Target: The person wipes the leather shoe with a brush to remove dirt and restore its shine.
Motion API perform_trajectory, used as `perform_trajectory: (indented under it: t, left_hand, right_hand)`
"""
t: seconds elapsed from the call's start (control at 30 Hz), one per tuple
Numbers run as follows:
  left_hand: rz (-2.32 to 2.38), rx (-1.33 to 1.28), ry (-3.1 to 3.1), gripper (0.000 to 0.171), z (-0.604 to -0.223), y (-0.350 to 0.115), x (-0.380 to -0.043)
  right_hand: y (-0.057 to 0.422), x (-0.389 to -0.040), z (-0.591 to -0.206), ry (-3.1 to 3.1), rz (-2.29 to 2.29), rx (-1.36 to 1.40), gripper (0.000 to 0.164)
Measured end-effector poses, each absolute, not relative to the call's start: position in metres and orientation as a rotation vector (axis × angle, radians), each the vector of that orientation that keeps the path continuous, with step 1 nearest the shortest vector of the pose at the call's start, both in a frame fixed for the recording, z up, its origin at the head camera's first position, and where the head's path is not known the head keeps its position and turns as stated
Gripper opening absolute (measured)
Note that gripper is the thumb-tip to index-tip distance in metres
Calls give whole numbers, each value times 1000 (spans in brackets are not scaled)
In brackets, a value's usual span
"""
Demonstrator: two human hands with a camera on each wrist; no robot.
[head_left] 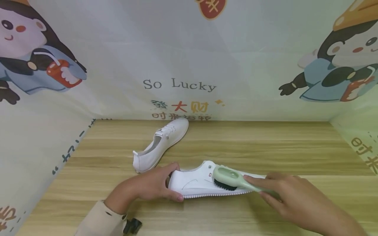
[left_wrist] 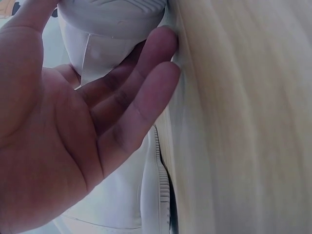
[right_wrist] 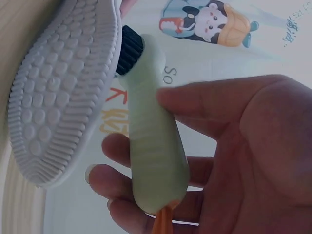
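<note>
A white shoe point(head_left: 189, 183) is held at its heel by my left hand point(head_left: 153, 183), thumb on the sole edge and fingers round the back. In the left wrist view the heel point(left_wrist: 105, 46) sits between the thumb and curled fingers. My right hand point(head_left: 301, 200) grips a light green brush point(head_left: 230, 175) by its handle. Its black bristles point(head_left: 225, 185) lie against the shoe's side near the laces. The right wrist view shows the bumpy white sole point(right_wrist: 63, 92) turned toward that camera, with the brush handle point(right_wrist: 156, 146) between thumb and fingers.
A second white shoe point(head_left: 162, 144) stands behind the left hand, toe toward the back wall. The wood-grain table point(head_left: 280, 144) meets a printed cloth backdrop point(head_left: 183, 52) at the back and sides. A small black object point(head_left: 133, 226) is beside the left sleeve point(head_left: 101, 219).
</note>
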State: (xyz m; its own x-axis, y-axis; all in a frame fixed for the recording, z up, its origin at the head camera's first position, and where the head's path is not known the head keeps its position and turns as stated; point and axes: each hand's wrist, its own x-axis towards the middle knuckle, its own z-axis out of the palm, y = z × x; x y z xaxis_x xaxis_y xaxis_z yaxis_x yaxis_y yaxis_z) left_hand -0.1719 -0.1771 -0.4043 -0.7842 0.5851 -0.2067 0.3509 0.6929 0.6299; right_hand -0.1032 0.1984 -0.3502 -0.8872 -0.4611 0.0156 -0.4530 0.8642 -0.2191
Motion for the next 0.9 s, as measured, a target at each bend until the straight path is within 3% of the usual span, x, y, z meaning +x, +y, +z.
perform_trajectory:
  t: [0.33, 0.9]
  left_hand:
    - [824, 728, 2513, 60, -408, -180, -174]
    - [835, 753, 2509, 59, -407, -176, -172]
  right_hand:
    - [187, -106, -355, 3098, -264, -848, 59]
    - [195, -108, -355, 3032, -349, -839, 56]
